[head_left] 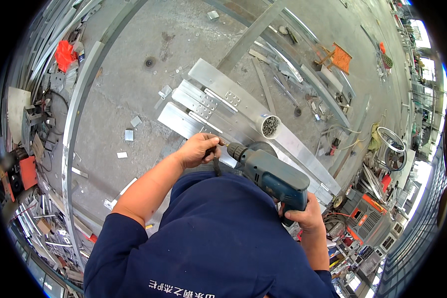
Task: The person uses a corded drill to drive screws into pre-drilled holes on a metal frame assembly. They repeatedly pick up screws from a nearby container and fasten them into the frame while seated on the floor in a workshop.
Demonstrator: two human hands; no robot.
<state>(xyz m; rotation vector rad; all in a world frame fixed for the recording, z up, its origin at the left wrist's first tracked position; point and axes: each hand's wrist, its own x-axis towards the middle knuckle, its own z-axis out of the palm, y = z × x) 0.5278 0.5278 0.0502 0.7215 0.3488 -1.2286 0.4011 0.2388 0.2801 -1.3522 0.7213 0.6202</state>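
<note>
My right hand (307,214) is wrapped round the handle of a dark blue-green power drill (275,179), which points to the left across my front. At its black chuck (237,151) a short bit (223,143) sticks out. The fingers of my left hand (199,150) are closed at the bit's tip and seem to pinch it; a narrow dark thing hangs just below them, its kind unclear. Beneath the drill lie long silvery metal plates (211,74), some with rows of holes. A white tub (270,126) of small metal fasteners stands on them.
Long metal beams (79,109) frame the work area on the left and far side. An orange stool (340,58) stands at the far right. An orange and grey machine (366,221) and cables sit at the right. Metal offcuts (129,135) and a red bag (65,55) lie left.
</note>
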